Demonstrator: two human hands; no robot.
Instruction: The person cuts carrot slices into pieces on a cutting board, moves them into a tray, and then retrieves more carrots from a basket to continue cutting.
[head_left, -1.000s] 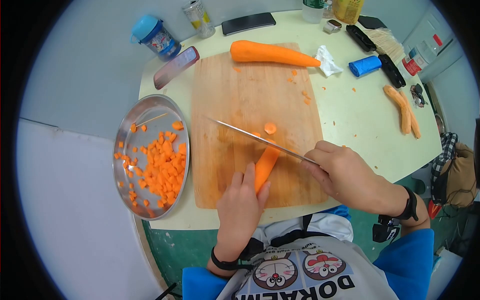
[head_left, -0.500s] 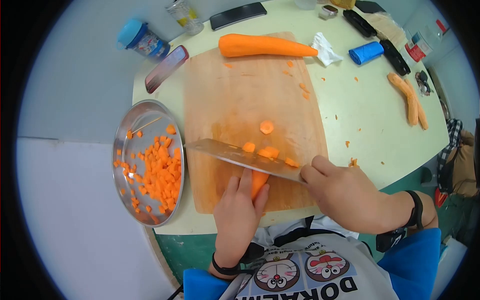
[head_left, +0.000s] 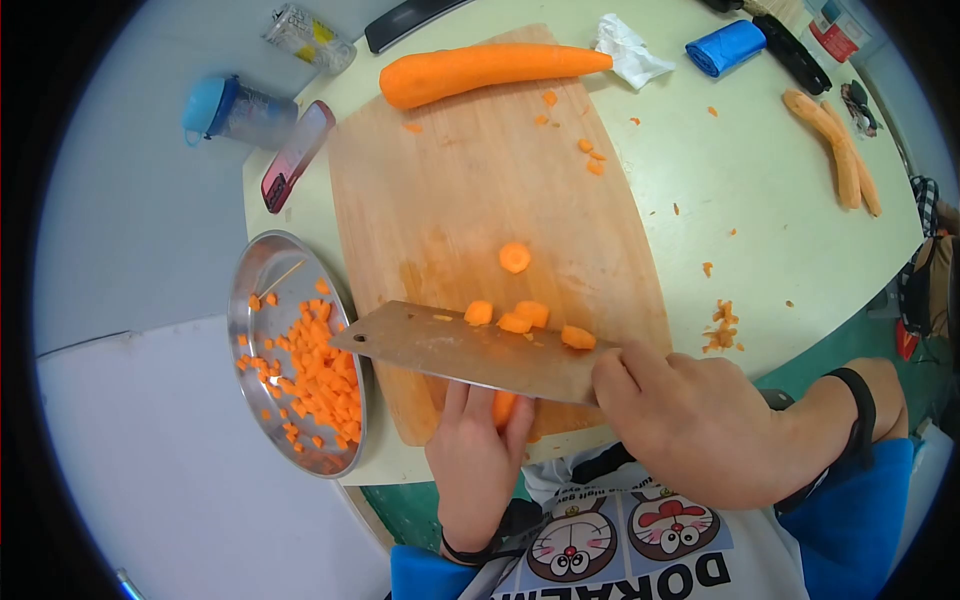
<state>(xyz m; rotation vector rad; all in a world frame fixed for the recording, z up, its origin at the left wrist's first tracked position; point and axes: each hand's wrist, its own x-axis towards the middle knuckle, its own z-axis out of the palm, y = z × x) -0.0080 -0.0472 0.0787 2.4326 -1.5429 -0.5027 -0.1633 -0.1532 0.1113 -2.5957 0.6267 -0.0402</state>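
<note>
My right hand (head_left: pixel 690 420) is closed round the handle end of a cleaver (head_left: pixel 440 350). Its broad blade stretches left across the lower part of the wooden cutting board (head_left: pixel 420 210), with its face turned up to view. Below the blade, my left hand (head_left: pixel 472 460) grips a carrot piece (head_left: pixel 503 407) between thumb and fingers, the fingertips close to the cutting edge. The blade hides part of that carrot. Several cut carrot chunks (head_left: pixel 532 313) sit along the blade's upper side, some perhaps stuck to it. A round carrot slice (head_left: pixel 515 257) lies flat farther up.
A metal tray (head_left: pixel 240 330) of diced carrot and a thin stick stands left of the board. A large peeled carrot (head_left: pixel 490 72) spans the board's far end. Around it are a phone (head_left: pixel 298 155), a blue-lidded bottle (head_left: pixel 240 112), a tissue (head_left: pixel 632 52), a blue roll (head_left: pixel 730 48) and thin carrots (head_left: pixel 840 150).
The cleaver has come closer to me and its blade now shows more of its broad face. Both hands keep their grips. The camera view has shifted and turned slightly.
</note>
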